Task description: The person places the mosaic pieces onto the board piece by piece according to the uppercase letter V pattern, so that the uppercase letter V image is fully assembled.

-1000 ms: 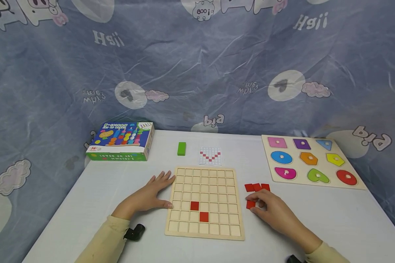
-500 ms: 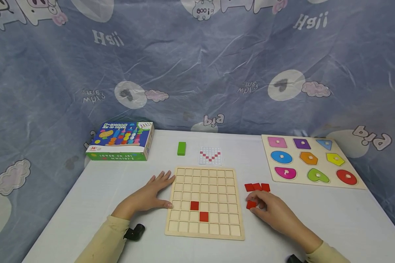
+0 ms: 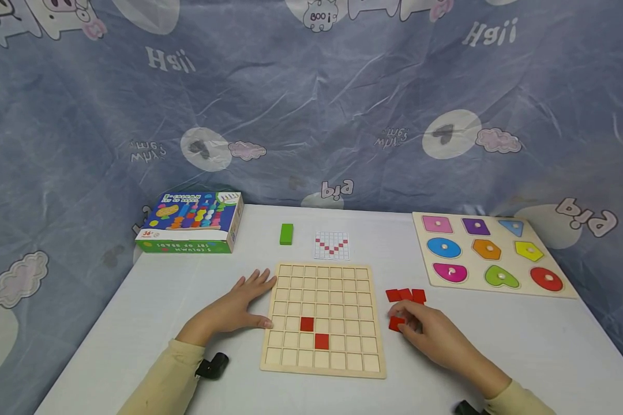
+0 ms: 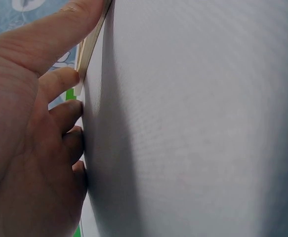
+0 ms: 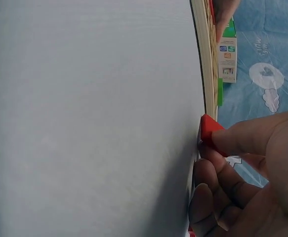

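Observation:
A wooden grid board (image 3: 324, 373) lies mid-table, with one red square tile (image 3: 307, 324) and another red tile (image 3: 321, 341) set in cells diagonal to each other. My left hand (image 3: 233, 307) rests at the board's left edge, fingers spread; the left wrist view has its thumb (image 4: 69, 29) touching the board's side. To the right of the board, my right hand (image 3: 436, 333) pinches a red square tile (image 3: 396, 324) between thumb and fingers. In the right wrist view that tile (image 5: 210, 131) is tilted up, the thumb against its face. Several loose red tiles (image 3: 405, 294) lie just beyond this hand.
Behind the board lie a small card (image 3: 331, 246) printed with a red V pattern on a grid and a green block (image 3: 286, 234). A bead-set box (image 3: 187, 223) stands back left. At back right lies a knobbed shape puzzle (image 3: 498, 256).
The red tile at my right fingertips has turned slightly and its near edge now sits under the thumb. My left hand and the board have stayed in place.

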The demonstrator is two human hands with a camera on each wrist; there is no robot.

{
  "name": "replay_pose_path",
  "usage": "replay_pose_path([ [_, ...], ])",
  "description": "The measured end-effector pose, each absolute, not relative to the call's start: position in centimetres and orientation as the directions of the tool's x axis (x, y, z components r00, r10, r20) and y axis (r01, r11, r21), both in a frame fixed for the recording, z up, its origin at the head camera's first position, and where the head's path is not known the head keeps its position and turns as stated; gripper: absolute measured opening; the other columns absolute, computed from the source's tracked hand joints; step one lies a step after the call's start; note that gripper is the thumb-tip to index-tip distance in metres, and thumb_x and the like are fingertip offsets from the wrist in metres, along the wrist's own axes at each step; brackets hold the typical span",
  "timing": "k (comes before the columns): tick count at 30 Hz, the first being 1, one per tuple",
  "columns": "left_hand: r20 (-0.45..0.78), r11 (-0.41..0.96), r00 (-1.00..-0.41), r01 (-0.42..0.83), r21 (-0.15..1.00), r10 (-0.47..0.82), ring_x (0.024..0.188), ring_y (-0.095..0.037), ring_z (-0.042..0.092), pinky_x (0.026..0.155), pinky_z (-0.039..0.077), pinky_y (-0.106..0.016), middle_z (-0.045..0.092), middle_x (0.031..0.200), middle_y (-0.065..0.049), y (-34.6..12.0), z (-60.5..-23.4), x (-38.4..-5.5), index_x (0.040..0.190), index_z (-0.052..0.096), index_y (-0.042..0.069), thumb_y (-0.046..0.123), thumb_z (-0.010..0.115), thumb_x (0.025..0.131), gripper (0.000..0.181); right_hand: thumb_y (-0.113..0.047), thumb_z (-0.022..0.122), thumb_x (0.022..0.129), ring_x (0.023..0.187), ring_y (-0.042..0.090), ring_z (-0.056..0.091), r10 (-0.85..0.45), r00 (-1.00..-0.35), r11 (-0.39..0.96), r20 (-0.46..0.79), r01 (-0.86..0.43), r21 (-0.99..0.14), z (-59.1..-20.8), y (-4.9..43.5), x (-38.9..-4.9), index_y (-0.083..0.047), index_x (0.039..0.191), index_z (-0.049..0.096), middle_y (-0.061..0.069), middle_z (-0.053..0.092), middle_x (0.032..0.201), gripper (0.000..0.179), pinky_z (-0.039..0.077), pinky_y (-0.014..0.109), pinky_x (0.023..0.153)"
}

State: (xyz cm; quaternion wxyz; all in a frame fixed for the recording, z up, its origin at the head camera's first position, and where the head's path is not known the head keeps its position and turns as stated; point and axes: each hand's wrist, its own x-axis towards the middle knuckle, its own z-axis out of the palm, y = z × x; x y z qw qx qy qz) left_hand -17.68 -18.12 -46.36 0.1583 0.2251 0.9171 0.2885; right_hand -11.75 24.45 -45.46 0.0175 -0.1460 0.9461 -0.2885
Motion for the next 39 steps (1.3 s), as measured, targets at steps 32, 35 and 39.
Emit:
replay_pose_path([
  [32,-0.158,0.751,-0.859,0.319,0.578,0.486,0.156,-0.034,0.006,0.126,0.002,-0.053,0.019,0.168,-0.011,-17.9,-46.4,-17.6,0.160,0.034,0.016,0.048,0.085,0.077,0.103,-0.003,0.079,0.087,0.077,0.003,0.056,-0.274,-0.938,0.712,0.212,-0.346,-0.611,-44.9,22.0,-12.5,-0.022,0.104,0.072,-0.018,0.062,0.083,0.027,0.053,0.023,0.067],
  [35,-0.158,0.750,-0.859,0.318,0.580,0.487,0.156,-0.034,0.006,0.126,0.002,-0.053,0.019,0.168,-0.011,-17.9,-46.4,-17.6,0.160,0.034,0.016,0.048,0.085,0.077,0.103,-0.004,0.079,0.087,0.078,0.003,0.056,-0.278,-0.938,0.707,0.205,-0.345,-0.617,-44.9,21.5,-12.7,-0.022,0.104,0.072,-0.018,0.062,0.083,0.025,0.053,0.023,0.068],
  [39,-0.158,0.748,-0.858,0.320,0.582,0.490,0.156,-0.034,0.006,0.126,0.002,-0.053,0.019,0.168,-0.011,-17.9,-46.4,-17.5,0.160,0.034,0.015,0.048,0.085,0.077,0.103,-0.005,0.079,0.087,0.078,0.002,0.057,-0.286,-0.937,0.702,0.203,-0.349,-0.622,-44.9,20.8,-12.9,-0.023,0.102,0.072,-0.019,0.062,0.083,0.025,0.053,0.023,0.068],
])
